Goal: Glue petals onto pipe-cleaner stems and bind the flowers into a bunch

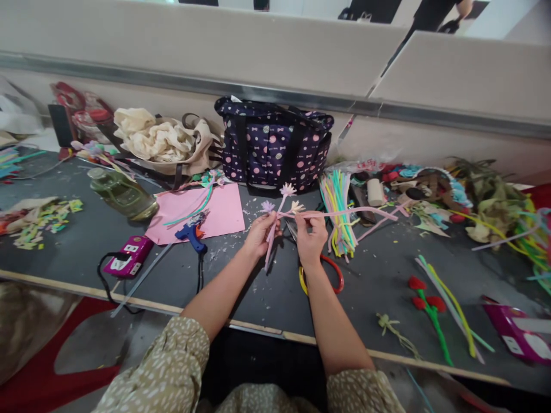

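Observation:
My left hand (259, 235) is closed around the stems of a small pipe-cleaner flower bunch (287, 189), whose pale pink, lilac and cream blooms stick up above the fingers. Its pink stems poke out below the fist. Beside it, my right hand (311, 236) pinches a long pink pipe cleaner (357, 211) that runs from the bunch off to the right. Under my right wrist lie scissors (336, 274) with red and yellow handles, partly hidden by the forearm. A tied bundle of pastel pipe cleaners (340, 215) rests just right of my right hand.
A dark patterned bag (275, 143) stands against the wall. To the left are a blue glue gun (189, 236), pink sheet (228, 212), green bottle (123, 194) and magenta power strip (128, 257). On the right lies a red pipe-cleaner flower (430, 312).

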A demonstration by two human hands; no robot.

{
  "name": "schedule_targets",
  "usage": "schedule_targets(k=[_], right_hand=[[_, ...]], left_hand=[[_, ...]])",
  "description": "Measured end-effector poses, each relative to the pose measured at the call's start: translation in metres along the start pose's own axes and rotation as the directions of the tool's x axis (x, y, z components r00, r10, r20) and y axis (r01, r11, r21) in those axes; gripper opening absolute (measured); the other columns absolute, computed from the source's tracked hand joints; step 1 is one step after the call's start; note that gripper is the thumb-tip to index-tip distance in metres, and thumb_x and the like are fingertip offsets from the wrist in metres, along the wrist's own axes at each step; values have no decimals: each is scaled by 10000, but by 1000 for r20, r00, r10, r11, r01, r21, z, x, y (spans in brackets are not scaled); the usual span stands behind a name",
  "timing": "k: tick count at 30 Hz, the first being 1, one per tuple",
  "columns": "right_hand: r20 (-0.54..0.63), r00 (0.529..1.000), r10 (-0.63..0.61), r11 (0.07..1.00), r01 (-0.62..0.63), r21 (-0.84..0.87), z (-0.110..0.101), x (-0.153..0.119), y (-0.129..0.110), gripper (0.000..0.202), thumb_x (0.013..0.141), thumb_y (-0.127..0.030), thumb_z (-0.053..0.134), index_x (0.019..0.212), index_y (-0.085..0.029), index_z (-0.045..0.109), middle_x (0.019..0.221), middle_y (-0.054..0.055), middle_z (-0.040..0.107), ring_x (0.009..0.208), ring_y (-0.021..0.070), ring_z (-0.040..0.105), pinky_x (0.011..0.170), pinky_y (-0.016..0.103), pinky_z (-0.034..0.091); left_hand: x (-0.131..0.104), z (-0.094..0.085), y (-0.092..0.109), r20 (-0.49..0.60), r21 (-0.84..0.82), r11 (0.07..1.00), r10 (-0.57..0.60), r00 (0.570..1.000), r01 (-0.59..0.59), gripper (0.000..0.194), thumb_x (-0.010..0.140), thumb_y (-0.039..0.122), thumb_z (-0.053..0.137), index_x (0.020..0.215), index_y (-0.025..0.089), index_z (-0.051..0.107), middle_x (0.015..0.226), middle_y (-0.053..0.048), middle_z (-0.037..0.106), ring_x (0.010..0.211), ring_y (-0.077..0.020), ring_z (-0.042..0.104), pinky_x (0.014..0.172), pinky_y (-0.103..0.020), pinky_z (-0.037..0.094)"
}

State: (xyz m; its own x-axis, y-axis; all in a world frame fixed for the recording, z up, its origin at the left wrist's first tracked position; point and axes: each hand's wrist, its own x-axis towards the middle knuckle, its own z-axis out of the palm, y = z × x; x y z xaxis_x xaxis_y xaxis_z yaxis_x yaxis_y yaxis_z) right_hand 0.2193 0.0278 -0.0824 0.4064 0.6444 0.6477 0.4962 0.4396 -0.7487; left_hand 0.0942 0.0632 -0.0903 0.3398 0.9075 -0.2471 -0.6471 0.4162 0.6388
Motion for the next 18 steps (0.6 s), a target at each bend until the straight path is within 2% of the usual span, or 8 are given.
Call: schedule_targets(k=[4,7,13,18], right_hand=[[54,995,-83,996,84,-31,0,0,-3,100,881,-241,606,810,-208,668,843,42,634,883,186,598,837,366,492],[65,994,-87,994,92,-64,0,0,-4,114,884,-257,597,804,-215,667,835,45,633,883,194,594,837,377,489],[3,1000,-19,998,20,-64,-1,-1,-1,143,879,-294,601,773,-203,634,839,50,616,860,190,590,806,369,503],[-42,995,-94,991,90,-101,-5,2,-3,108,869,-287,617,801,-210,648,854,57,628,895,205,595,848,402,502]], left_hand=[[1,0,-1,-74,48,997,56,996,-53,293,632,287,834,747,127,617,563,27,572,485,-75,527,498,-213,480],[1,-1,-1,-102,49,996,80,992,-75,291,592,232,846,739,122,622,571,23,581,514,-73,548,542,-205,485],[-1,1,-6,-43,18,991,134,990,-133,324,573,268,863,693,127,597,598,22,575,547,-67,552,605,-210,492],[-2,2,-8,-8,100,988,120,993,-119,343,597,330,857,760,117,644,620,12,576,514,-49,495,473,-168,402]])
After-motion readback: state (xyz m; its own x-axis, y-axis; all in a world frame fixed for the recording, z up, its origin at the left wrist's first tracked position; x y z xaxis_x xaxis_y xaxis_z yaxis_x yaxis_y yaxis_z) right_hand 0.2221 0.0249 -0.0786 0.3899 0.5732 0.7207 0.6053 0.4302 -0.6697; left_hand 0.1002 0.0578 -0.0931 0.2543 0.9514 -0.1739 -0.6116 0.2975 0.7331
